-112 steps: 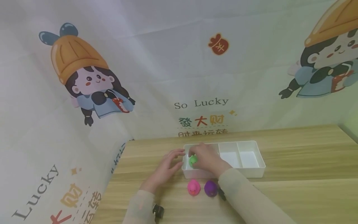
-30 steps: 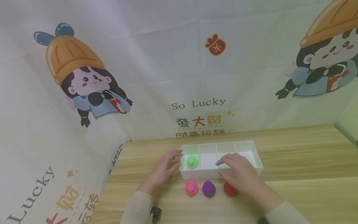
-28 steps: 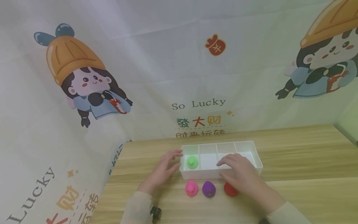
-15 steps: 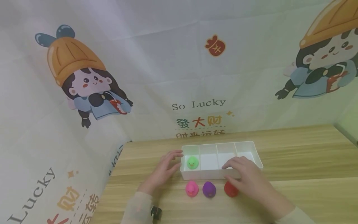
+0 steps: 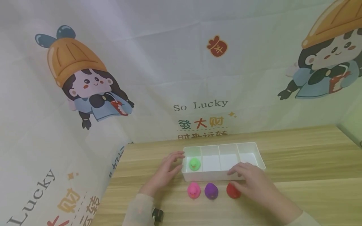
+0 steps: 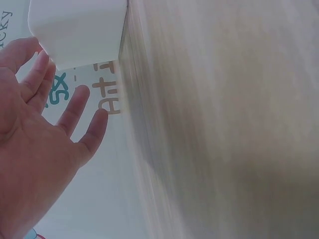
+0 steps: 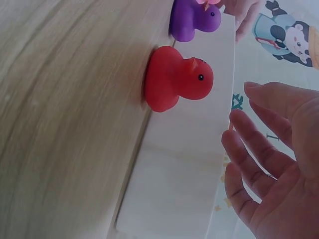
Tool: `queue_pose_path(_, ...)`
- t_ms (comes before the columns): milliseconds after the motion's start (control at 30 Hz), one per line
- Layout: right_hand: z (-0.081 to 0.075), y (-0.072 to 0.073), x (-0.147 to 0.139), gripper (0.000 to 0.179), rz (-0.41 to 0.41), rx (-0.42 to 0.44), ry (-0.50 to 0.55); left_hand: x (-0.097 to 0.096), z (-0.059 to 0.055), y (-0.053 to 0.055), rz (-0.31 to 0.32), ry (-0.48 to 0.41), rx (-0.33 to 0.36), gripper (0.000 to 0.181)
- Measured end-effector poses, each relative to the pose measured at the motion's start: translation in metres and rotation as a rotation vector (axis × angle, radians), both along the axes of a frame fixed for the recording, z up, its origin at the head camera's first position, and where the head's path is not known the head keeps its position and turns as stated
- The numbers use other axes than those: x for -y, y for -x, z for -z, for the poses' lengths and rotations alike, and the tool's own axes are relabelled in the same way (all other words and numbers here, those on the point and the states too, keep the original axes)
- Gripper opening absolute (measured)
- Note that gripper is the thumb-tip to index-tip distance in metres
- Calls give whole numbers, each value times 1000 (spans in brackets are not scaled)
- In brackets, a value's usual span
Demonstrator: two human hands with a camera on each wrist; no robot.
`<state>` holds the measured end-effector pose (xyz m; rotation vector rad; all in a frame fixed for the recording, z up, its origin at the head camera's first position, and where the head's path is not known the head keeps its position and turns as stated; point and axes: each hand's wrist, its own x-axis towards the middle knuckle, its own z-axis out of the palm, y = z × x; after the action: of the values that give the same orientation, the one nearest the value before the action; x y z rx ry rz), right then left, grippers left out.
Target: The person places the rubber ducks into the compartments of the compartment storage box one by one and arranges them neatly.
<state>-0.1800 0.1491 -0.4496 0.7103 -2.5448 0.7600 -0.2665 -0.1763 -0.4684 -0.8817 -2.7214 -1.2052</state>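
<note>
Sitting near the right of two relaxed, empty hands (image 5: 165,171) (image 5: 253,182) is a red duck (image 7: 174,79).

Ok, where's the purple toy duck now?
The purple toy duck sits right of centre in the head view, on the wood-grain table in front of the white four-compartment tray, between the pink toy duck and red toy duck.

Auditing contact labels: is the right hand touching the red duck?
Apart. The right wrist view shows it: white tray wall and printed backdrop are visible between the right hand and the red duck.
</note>
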Motion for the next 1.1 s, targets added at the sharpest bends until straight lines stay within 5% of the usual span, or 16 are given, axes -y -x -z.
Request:
queue_pose_path(400, 3, -2, -5, 25, -25, 33, -19, -8, -30, -20, 38, -40, 33, 34)
queue_pose_path(867, 7, -7, -10, 28, -45, 47, -81, -8, -27, -17, 44, -58, 43, 34)
queue_pose_path(1100, 8, -9, -12, 33, -60, 56, -94, -1, -5, -2, 46, -38, 19, 35)
